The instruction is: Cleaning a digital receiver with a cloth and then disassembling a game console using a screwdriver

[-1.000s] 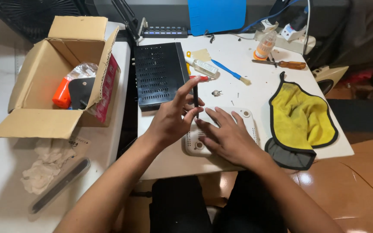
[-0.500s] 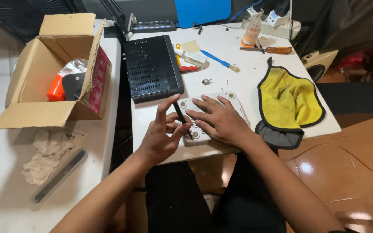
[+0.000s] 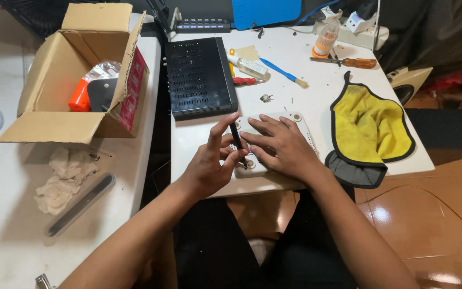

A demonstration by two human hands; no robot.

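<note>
Two hands (image 3: 209,168) on white device (image 3: 300,119), screwdriver (image 3: 237,143) upright.

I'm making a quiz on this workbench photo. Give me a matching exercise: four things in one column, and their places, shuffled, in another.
Things:
1. black vented box
2. yellow cloth
3. left hand
4. right hand

Places:
A. flat on the white device
B. at the table's right edge
C. holding a thin black tool
D. beside the cardboard box

Pairs: 1-D, 2-B, 3-C, 4-A
</note>
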